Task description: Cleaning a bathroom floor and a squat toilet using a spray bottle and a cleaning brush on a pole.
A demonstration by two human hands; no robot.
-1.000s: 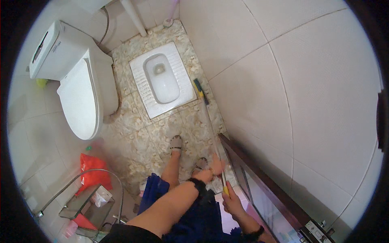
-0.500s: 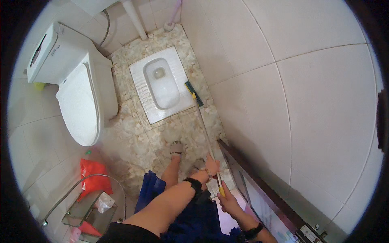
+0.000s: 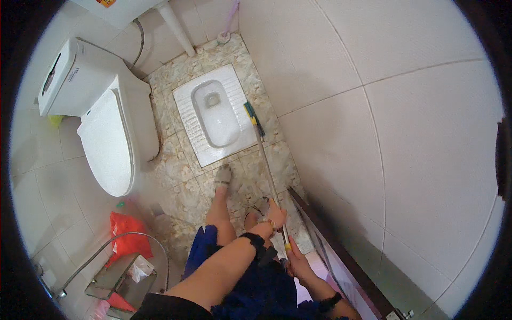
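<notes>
A long-handled floor brush (image 3: 268,170) slants across the floor, its pale metal pole running from my hands up to a narrow dark green head with a yellow joint. The head rests beside the right edge of the white squat toilet (image 3: 218,114). My left hand (image 3: 275,215) is closed around the lower half of the pole. Closer to me, my right hand (image 3: 300,265) grips the pole's end, near a yellow part of the handle. The fingers of my right hand are partly hidden.
A white sit-down toilet (image 3: 109,144) with its lid down stands at left. Below it are a red bag (image 3: 128,234), a glass corner shelf (image 3: 109,282) and a curved metal hose (image 3: 112,238). A dark-framed door (image 3: 341,253) stands at right, near the tiled wall (image 3: 325,144).
My left foot has stepped forward toward the squat toilet. The brush head has turned slightly on its side along the toilet's right edge; both hands still hold the pole.
</notes>
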